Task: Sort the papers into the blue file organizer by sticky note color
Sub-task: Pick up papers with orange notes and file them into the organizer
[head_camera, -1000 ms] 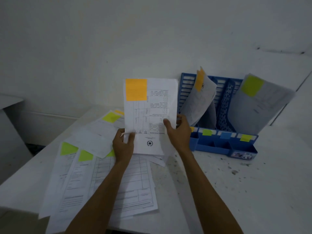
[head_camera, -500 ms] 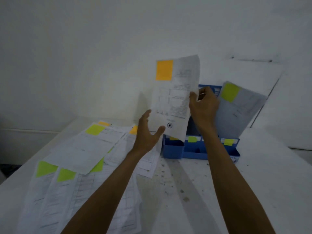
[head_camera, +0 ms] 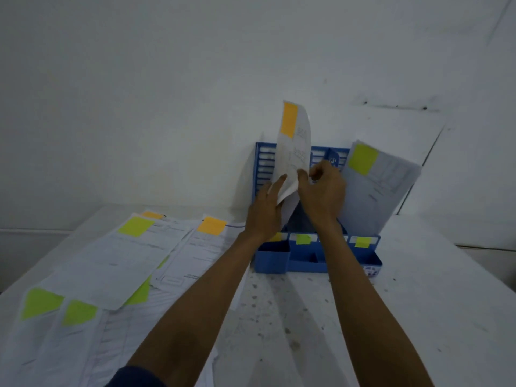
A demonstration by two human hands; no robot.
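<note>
- The right hand [head_camera: 324, 191] pinches the right edge of a white printed sheet [head_camera: 296, 155] low on the page, thumb in front and curled fingers behind.
- The left hand [head_camera: 266, 210] lies with straight fingers against the sheet's lower left corner, supporting it rather than clasping it.
- The sheet stands nearly upright and slightly bowed. A rectangular orange sticky note [head_camera: 289, 120] sits at its top left corner, and its top rises above the organizer's back wall.
- The sheet's lower end hangs in front of the slatted back wall of the blue plastic file organizer [head_camera: 264, 163], over the left section. The hands hide whether the bottom edge is already inside.
- The organizer's right section holds a leaning stack of white papers [head_camera: 388, 191] that tilts to the right. The front page bears a yellow-green sticky note [head_camera: 363, 159].
- Along the organizer's near side runs a row of small open trays [head_camera: 273, 258]. Above them are a green tab [head_camera: 303, 239] near the middle and a yellow tab [head_camera: 363, 241] at the right. A third tab at the left is mostly hidden behind the left wrist.
- The organizer stands at the far side of a white speckled table [head_camera: 307, 317], close to a white wall [head_camera: 167, 107].
- On the left of the table lie loose printed papers [head_camera: 111, 263], overlapping one another and carrying green and orange notes.
</note>
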